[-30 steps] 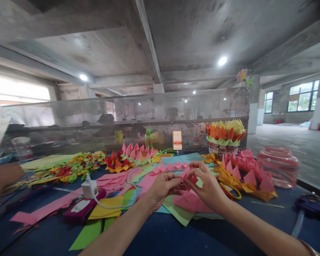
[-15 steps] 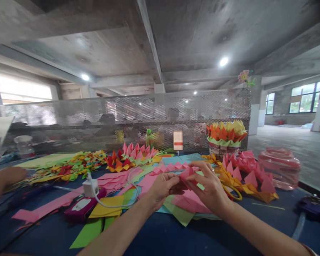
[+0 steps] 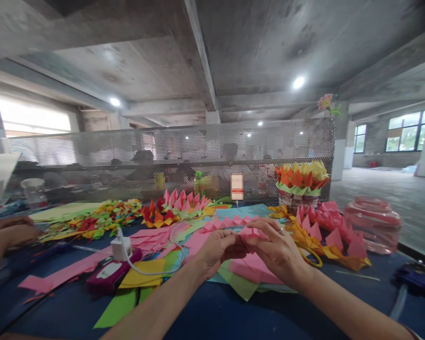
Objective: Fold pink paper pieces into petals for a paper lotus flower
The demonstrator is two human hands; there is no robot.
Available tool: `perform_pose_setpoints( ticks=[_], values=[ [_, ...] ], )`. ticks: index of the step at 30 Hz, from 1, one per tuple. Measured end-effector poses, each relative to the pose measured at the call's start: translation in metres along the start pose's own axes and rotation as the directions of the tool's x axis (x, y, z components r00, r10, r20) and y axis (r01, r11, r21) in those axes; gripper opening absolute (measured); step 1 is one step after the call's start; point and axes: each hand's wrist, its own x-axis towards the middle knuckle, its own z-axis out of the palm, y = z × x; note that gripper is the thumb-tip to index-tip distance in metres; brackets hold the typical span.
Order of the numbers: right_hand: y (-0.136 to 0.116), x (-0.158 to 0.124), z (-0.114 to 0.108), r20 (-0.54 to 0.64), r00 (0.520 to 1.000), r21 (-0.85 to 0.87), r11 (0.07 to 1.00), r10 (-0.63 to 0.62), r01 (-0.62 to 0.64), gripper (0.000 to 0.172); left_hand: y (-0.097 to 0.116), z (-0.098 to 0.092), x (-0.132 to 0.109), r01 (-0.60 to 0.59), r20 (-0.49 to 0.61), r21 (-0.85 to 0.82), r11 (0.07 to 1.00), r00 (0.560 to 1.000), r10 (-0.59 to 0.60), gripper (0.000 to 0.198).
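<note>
Between my two hands is a folded piece of pink paper (image 3: pixel 250 234), held just above the table. My left hand (image 3: pixel 221 250) pinches its left edge between thumb and fingers. With fingers bent over its top and right side, my right hand (image 3: pixel 278 250) grips the same piece; a ring shows on one finger. Part of the paper is hidden by the fingers. Below lie flat pink sheets (image 3: pixel 253 270) and a light green sheet (image 3: pixel 237 281). Just behind my hands runs a row of small pink folded points (image 3: pixel 230 222).
A purple power strip (image 3: pixel 113 274) with a white charger (image 3: pixel 121 248) and cable sits left. Pink and orange folded pieces (image 3: pixel 335 238) and a clear pink jar (image 3: pixel 371 224) stand right. A perforated metal screen (image 3: pixel 184 151) closes the back. Another person's hands (image 3: pixel 16 229) rest at far left.
My right hand's fingers have turned down and closed further over the pink paper, which now sits flatter. At far left, a second hand of the other person has come into view.
</note>
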Motion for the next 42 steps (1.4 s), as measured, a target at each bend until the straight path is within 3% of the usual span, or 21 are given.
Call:
perform_pose_setpoints(
  ticks=[7, 18, 24, 33, 42],
  values=[
    [0.0025, -0.0032, 0.0005, 0.111, 0.994, -0.063, 0.998, -0.008, 0.015, 0.019, -0.0002, 0.0006, -0.0003, 0.036, -0.036, -0.032, 0.999, 0.999, -0.037, 0.018],
    [0.0000, -0.0011, 0.0003, 0.099, 0.995, -0.103, 0.994, -0.014, 0.025, 0.014, -0.0032, -0.0017, 0.0020, 0.043, -0.019, -0.025, 0.999, 0.999, -0.043, 0.029],
    [-0.0051, -0.0020, -0.0048, 0.197, 0.972, -0.134, 0.979, -0.128, 0.156, 0.016, -0.0050, -0.0014, 0.0014, 0.032, -0.023, -0.027, 0.999, 0.999, -0.033, 0.027],
    [-0.0054, -0.0037, -0.0018, 0.187, 0.963, -0.154, 0.962, -0.196, 0.226, 0.021, -0.0037, 0.0001, 0.0013, 0.038, -0.084, -0.043, 0.998, 0.996, -0.041, 0.026],
    [-0.0055, -0.0017, -0.0007, 0.183, 0.975, -0.126, 0.981, -0.125, 0.150, 0.020, -0.0037, 0.0034, -0.0004, 0.020, -0.126, -0.018, 1.000, 0.992, -0.022, 0.028]
  ],
)
